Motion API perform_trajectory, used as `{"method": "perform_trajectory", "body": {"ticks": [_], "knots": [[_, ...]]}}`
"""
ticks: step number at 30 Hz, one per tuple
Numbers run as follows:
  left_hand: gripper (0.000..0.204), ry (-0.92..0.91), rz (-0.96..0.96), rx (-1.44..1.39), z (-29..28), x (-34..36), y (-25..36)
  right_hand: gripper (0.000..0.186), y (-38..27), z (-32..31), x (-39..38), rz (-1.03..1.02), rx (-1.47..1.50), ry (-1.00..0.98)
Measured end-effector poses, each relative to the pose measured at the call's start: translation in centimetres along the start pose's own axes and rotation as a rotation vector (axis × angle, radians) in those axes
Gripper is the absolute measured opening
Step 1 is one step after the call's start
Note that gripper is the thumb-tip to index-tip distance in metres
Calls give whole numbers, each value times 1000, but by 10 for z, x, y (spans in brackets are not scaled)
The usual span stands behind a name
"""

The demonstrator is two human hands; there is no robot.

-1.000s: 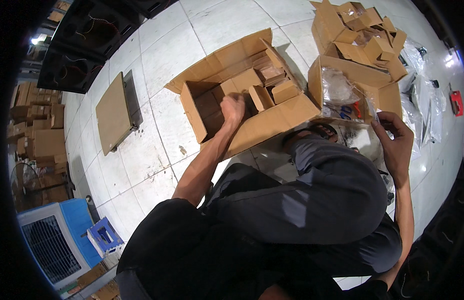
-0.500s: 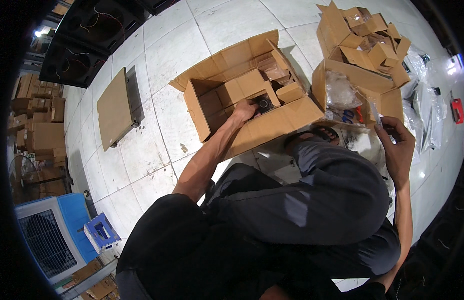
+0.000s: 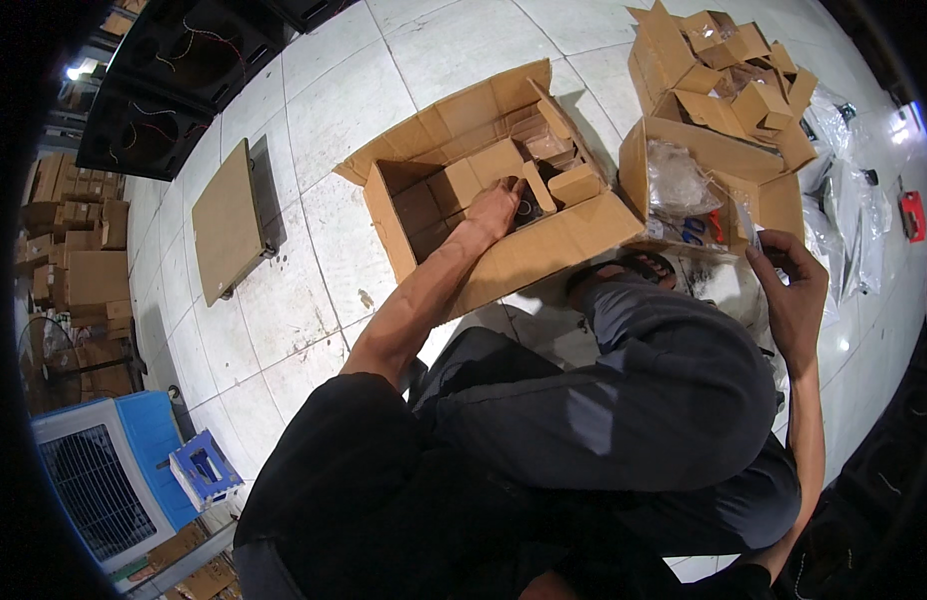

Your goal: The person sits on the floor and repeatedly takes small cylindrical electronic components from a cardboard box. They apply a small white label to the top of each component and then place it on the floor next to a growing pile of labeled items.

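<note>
My left hand (image 3: 492,208) is inside an open cardboard box (image 3: 529,242), fingers curled at a small inner cardboard compartment beside a dark round-ringed part (image 3: 527,210); what they grip is hidden. My right hand (image 3: 794,282) pinches the lower end of a thin pale strip (image 3: 746,226) at the front of a second box (image 3: 781,208). That box holds crumpled clear plastic (image 3: 674,180), a blue-handled tool (image 3: 694,230) and an orange item (image 3: 714,225).
Flattened, torn cartons (image 3: 719,70) lie behind; wrapped items (image 3: 849,240) and a red object (image 3: 912,215) are right. A wheeled board (image 3: 224,220), black speaker cabinets (image 3: 184,60), stacked boxes (image 3: 94,270), a fan (image 3: 54,355), a blue cooler (image 3: 124,470) and blue stool (image 3: 204,465) are left.
My left hand has moved right and slightly up within the box, to beside the dark part, which has come into sight in the compartment. My right hand holds almost the same position.
</note>
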State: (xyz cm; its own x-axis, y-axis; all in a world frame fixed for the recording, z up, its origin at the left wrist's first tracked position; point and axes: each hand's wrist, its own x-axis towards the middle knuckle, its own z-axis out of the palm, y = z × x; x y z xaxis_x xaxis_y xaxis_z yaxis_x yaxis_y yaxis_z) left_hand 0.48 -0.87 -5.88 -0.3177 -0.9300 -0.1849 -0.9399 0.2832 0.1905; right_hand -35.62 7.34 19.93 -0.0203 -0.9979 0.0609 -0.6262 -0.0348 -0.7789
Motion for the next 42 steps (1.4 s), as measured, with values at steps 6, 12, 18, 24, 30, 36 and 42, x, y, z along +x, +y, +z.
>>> {"method": "perform_trajectory", "body": {"ticks": [6,12,18,24,30,36,42], "knots": [[36,-178,-46,122,8,23,6,18,3,-7,-2,-30,8,21],[37,-384,-242,-1,5,37,-10,23,4,-4,3,-14,13,7],[66,-285,-225,56,-71,26,4,24,13,-18,2,15,8,40],[73,216,-126,-96,-189,-14,65,22,10,-25,0,6,41,97],[53,614,131,-513,-180,4,130,19,4,-20,1,-12,18,103],[29,241,-221,-394,-132,-9,77,19,8,-28,-2,18,67,146],[20,-199,-7,42,-14,11,-3,20,5,-20,1,18,50,122]]}}
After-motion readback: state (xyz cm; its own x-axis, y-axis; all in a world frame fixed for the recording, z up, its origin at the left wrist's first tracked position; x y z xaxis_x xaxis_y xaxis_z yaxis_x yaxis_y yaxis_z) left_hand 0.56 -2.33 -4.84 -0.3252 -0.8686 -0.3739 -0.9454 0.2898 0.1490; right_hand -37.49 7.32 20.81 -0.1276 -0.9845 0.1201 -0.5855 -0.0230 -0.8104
